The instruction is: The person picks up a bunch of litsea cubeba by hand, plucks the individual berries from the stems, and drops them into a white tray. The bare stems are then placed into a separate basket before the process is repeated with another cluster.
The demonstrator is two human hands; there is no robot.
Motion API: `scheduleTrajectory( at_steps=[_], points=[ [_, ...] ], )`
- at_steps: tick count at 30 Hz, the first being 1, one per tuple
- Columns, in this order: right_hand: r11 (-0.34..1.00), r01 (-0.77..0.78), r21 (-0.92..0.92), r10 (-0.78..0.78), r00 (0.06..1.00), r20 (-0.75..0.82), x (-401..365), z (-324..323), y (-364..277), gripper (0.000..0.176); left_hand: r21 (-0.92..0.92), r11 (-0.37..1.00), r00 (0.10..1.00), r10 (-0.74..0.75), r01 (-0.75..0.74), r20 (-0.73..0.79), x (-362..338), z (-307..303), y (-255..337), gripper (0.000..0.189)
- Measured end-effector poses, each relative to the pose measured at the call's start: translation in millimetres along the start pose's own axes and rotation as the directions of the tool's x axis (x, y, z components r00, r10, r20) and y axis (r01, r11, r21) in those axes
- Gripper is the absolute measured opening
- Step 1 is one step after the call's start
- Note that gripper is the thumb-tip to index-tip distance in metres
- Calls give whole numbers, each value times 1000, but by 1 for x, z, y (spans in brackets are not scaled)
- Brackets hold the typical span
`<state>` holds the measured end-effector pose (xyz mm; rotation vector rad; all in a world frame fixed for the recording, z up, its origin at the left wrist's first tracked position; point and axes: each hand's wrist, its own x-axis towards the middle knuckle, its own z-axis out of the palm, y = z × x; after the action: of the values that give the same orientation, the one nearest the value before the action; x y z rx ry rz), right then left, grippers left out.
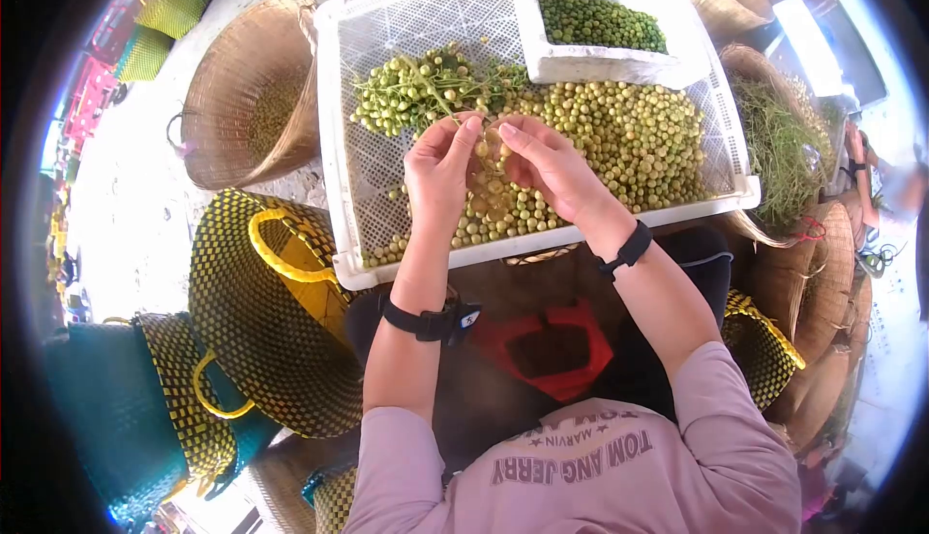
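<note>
White mesh tray (337, 147) below. L hand (433, 171) + R hand (561, 171): fingertips pinched on a berry sprig (482, 149), btwn them, over tray. Prob best: light pinch, your L steadying stem, R working berries, low over loose berries (644, 137).

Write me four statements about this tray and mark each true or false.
1. The white box stands inside the tray. True.
2. The fruits in the box are paler than the loose ones on the tray. False: they are a darker green.
3. A black band circles each wrist. True.
4. The hands rest at opposite ends of the tray. False: the left hand and right hand are close together over its middle.
</note>
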<state>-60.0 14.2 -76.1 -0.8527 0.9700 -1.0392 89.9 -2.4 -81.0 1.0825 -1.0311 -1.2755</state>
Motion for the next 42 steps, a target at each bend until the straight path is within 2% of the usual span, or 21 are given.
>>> scheduleTrajectory(
  at_steps=[2,4,6,7,8,10,12,14,16,19,21,22,24,26,31,32,35,38,40,41,42],
  points=[
    [994,-95,-56,92,994,-53,-1,5,0,33,-10,1000,1000,20,-20,-11,0,0,-2,19],
    [992,-117,-52,113,992,-60,3,3,7,33,154,986,998,67,-64,-9,0,-1,1,19],
    [989,-144,-39,141,987,-72,6,3,11,36,160,986,998,57,-55,-7,2,-3,2,18],
    [977,-200,79,206,975,-83,6,5,10,35,132,991,999,23,-26,22,2,-4,3,19],
    [976,-203,79,210,974,-86,7,6,8,35,105,994,999,-9,3,51,2,-5,3,19],
    [906,-296,303,305,952,19,8,8,4,34,90,996,997,6,-13,80,4,-4,1,19],
    [909,-286,302,300,954,2,6,12,4,30,73,997,994,25,-33,104,5,-5,-1,19],
    [965,-197,171,213,974,-80,4,14,7,24,0,1000,992,-2,2,123,5,-8,-2,21],
    [961,-184,205,201,977,-66,1,16,8,18,-43,999,991,12,-7,134,7,-11,-5,24],
    [945,-145,292,165,985,-47,-3,17,11,16,-267,958,992,-78,102,97,7,-11,-6,23],
    [831,-99,547,79,995,61,-3,10,16,16,-283,953,993,-86,105,79,8,-14,-1,23],
    [833,-101,544,79,995,64,-3,10,16,16,-297,949,993,-95,110,65,10,-17,1,23],
    [912,7,410,46,992,-119,-3,11,13,17,-276,956,993,-80,101,85,13,-20,2,24],
    [933,12,360,40,990,-137,-3,14,9,20,-242,950,964,-140,195,226,10,-20,4,24],
    [975,32,222,-12,996,-92,4,20,2,22,-83,971,932,-189,224,310,6,-20,5,22],
    [989,62,137,-49,994,-99,4,19,5,21,-87,970,932,-190,226,308,6,-20,3,22],
    [976,86,200,-61,990,-130,4,14,11,19,-130,972,965,-170,198,199,7,-20,6,21],
    [977,84,198,-50,984,-171,1,17,13,21,-109,979,969,-150,173,198,9,-22,2,21],
    [995,65,77,-55,989,-134,1,23,15,22,-44,986,970,-149,161,194,9,-20,0,23],
    [998,49,-44,-53,995,-81,2,20,16,24,21,994,982,-105,103,159,9,-18,-2,22],
    [998,49,-45,-52,995,-81,3,19,17,24,88,995,990,-58,47,126,9,-17,-3,22]
  ],
)
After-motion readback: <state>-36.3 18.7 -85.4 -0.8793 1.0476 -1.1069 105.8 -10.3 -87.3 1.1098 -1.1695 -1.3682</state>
